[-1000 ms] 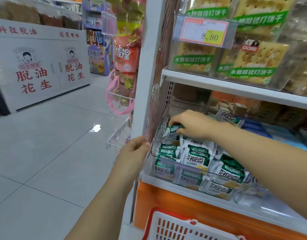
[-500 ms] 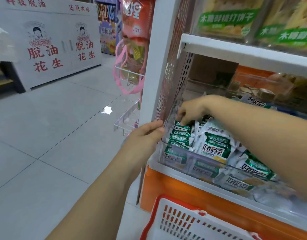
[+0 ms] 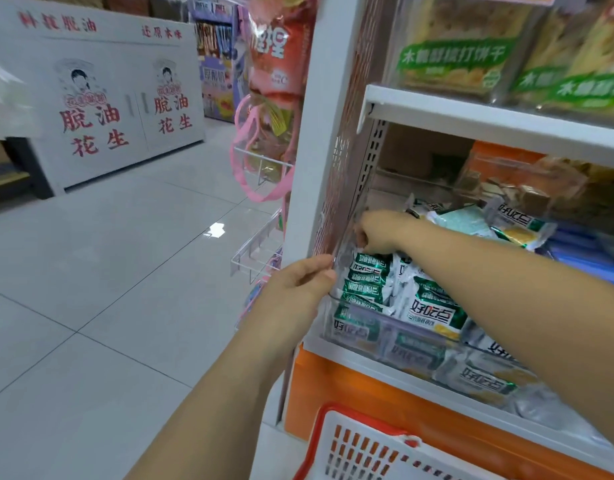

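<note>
Green-and-white snack packets (image 3: 367, 278) stand in a row at the left end of a clear plastic bin (image 3: 419, 329) on the middle shelf; more lie loose, such as a larger packet (image 3: 433, 310). My left hand (image 3: 298, 289) grips the bin's front left corner, thumb on top. My right hand (image 3: 378, 230) reaches across into the bin's back left, fingers curled down and pinching the top of the rearmost upright packet. My right forearm hides part of the pile.
A white basket with a red rim (image 3: 367, 445) sits below the orange shelf front. The upper shelf (image 3: 506, 112) carries cracker packs (image 3: 454, 57). Pink-handled bags (image 3: 264, 133) and a wire rack (image 3: 257, 251) hang at the shelf end. A white cabinet (image 3: 108, 109) stands across the tiled floor.
My right hand carried a packet to the row and moved deeper toward the bin's back left. My left hand kept its hold on the bin corner. The view dropped lower.
</note>
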Available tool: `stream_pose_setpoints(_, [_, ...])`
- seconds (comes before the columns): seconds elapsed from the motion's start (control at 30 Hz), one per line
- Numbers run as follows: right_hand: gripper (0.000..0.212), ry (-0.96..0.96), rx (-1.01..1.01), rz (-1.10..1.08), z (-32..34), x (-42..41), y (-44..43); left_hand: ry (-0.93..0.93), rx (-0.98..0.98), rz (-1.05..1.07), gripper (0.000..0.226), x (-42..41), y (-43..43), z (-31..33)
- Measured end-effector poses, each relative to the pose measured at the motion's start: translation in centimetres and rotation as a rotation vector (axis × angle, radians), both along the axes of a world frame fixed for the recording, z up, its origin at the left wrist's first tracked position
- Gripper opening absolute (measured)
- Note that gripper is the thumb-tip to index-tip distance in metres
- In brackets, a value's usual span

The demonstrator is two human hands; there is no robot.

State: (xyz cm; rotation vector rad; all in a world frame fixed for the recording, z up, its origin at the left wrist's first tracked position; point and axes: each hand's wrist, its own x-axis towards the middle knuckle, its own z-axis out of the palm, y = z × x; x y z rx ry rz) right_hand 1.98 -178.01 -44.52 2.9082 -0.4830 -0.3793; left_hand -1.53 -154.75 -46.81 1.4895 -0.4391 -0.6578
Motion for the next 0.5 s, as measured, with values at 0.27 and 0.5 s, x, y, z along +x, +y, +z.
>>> stream_pose_setpoints(0.27, [0.011, -0.304, 0.083, 0.131, 4.3, -3.6, 1.5, 0.018, -0.012, 0.005, 0.021, 0.0, 0.3, 0.4])
stream_pose_setpoints(0.5, [0.017, -0.591, 0.213, 0.263, 7.8, -11.0, 5.7, -0.322, -0.054, 0.096, 0.033, -1.7, 0.6, 2.4])
